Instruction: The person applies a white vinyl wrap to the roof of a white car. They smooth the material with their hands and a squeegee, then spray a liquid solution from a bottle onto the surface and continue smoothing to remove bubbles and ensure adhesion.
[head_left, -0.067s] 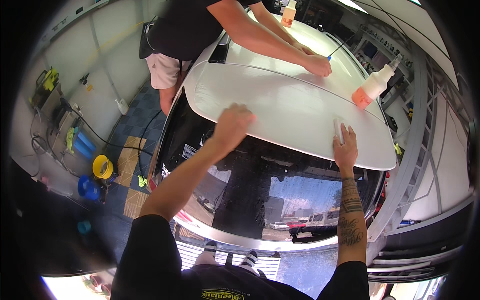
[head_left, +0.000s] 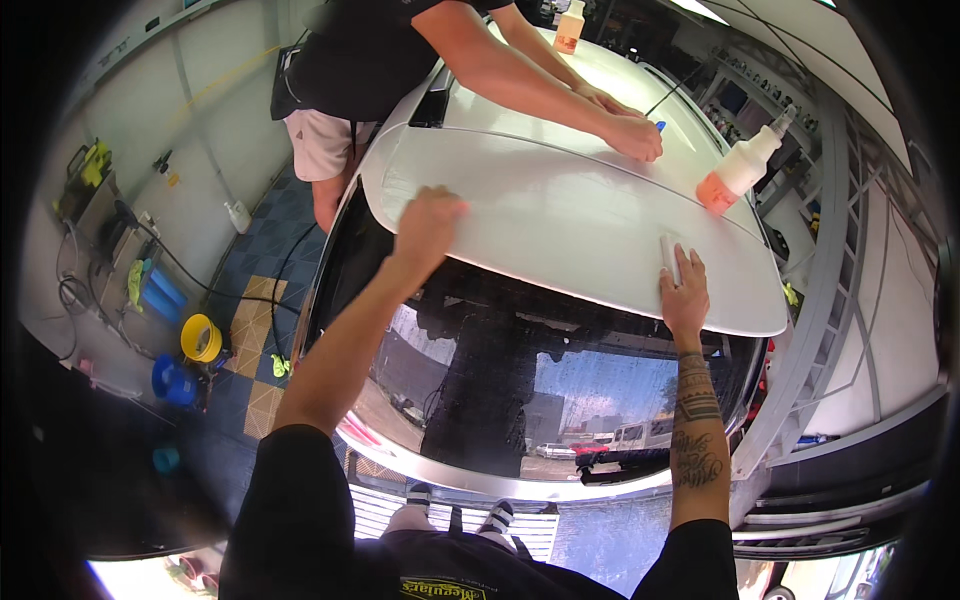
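White car roof [head_left: 560,215]: my left hand [head_left: 428,222] flat on its near-left edge, grasping nothing; right hand [head_left: 684,292] pins a small white squeegee [head_left: 669,255], probably, at near right.

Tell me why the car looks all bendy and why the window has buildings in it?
In the head view, the fisheye lens curves straight edges near the rim, so the white car roof bows. The dark rear window acts like a mirror, reflecting buildings and parked cars. Bright light glares off the roof between the left hand and right hand, and the corners go black.
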